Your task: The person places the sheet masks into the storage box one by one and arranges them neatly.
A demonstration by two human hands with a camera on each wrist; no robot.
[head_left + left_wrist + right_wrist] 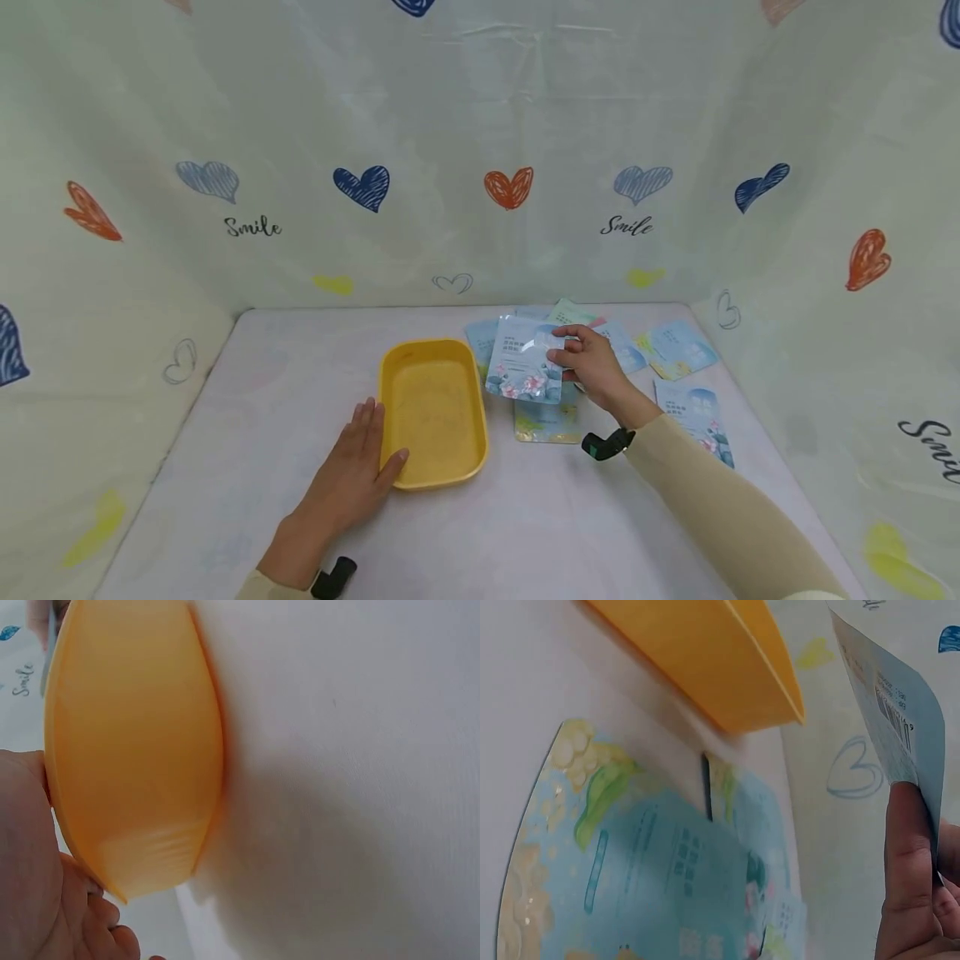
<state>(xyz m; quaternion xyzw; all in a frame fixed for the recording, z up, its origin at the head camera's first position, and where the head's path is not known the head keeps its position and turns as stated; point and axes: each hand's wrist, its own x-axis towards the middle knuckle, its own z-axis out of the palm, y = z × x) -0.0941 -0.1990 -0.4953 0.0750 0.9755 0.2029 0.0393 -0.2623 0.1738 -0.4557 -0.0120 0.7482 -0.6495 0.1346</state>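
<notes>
My right hand [596, 367] pinches the right edge of a light blue sachet [521, 358] printed with pink flowers, holding it above the other packets. In the right wrist view the held sachet [900, 712] shows a barcode on its back. My left hand [352, 458] rests with straight fingers along the left rim of a yellow plastic tray [435, 417]. The left wrist view shows the tray's outer wall [142, 750] beside that hand. Below the held sachet lies a blue packet with yellow print [547, 425], seen closer in the right wrist view.
More packets lie to the right: a blue and yellow one [678, 348] and a flowered one [693, 417] beside my right forearm. A green packet [570, 312] lies at the back among overlapping ones. A cloth wall with printed hearts [510, 188] rises behind the white table [300, 375].
</notes>
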